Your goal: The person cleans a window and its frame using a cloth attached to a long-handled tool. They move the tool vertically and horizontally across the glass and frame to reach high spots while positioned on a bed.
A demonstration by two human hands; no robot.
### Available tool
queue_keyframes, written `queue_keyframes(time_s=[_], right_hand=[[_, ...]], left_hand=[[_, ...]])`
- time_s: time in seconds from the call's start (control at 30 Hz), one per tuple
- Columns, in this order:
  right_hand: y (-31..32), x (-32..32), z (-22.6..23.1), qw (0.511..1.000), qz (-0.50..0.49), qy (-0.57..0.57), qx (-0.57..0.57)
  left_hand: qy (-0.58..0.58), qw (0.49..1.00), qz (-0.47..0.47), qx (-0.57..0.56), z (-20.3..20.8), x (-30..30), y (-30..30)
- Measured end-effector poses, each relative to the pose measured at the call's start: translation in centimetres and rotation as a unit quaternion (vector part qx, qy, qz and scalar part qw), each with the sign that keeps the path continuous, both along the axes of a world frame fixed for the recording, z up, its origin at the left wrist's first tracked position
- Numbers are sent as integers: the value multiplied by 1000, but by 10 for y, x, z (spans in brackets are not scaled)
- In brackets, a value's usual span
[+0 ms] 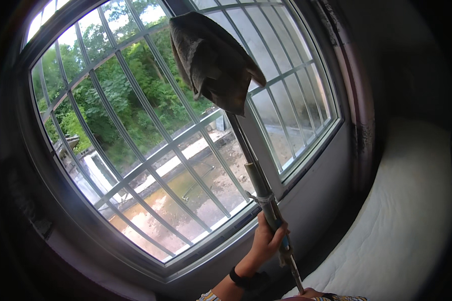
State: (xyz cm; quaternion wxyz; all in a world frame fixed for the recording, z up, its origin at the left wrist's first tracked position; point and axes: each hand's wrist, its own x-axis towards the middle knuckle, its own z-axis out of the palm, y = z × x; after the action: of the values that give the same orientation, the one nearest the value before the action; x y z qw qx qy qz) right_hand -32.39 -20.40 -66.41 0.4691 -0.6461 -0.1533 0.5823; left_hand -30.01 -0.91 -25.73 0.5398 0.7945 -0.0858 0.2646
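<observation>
A long pole (257,179) leans up across the window, with a dark grey-brown cloth (211,57) draped over its top end. String or tape is wound round the pole partway down. My left hand (269,235), with a black band on its wrist, is closed round the thicker middle of the pole. Lower down, at the bottom edge of the view, my right hand (311,293) is closed at the pole's thin lower end; most of its fingers are hidden. The cloth hangs in front of the window's centre frame; whether it touches the glass I cannot tell.
A large window (170,268) with metal bars outside fills the wall ahead. Beyond it are trees and a muddy yard. A padded white surface (386,220), perhaps a mattress, lies at the right. A pipe (354,90) runs down the wall right of the window.
</observation>
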Motion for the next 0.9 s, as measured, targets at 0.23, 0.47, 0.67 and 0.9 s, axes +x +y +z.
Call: queue_keyframes(time_s=[0.23,0.47,0.67,0.9], right_hand=[[22,23,54,994,-68,-72,47],[30,26,98,975,-139,-159,67],[85,87,107,997,-55,-22,45],[141,108,265,958,-141,-188,163]], left_hand=[[58,994,86,39,17,31,9],[-18,988,149,43,54,45,35],[-69,969,183,154,139,90,58],[-204,932,224,199,275,128,109]])
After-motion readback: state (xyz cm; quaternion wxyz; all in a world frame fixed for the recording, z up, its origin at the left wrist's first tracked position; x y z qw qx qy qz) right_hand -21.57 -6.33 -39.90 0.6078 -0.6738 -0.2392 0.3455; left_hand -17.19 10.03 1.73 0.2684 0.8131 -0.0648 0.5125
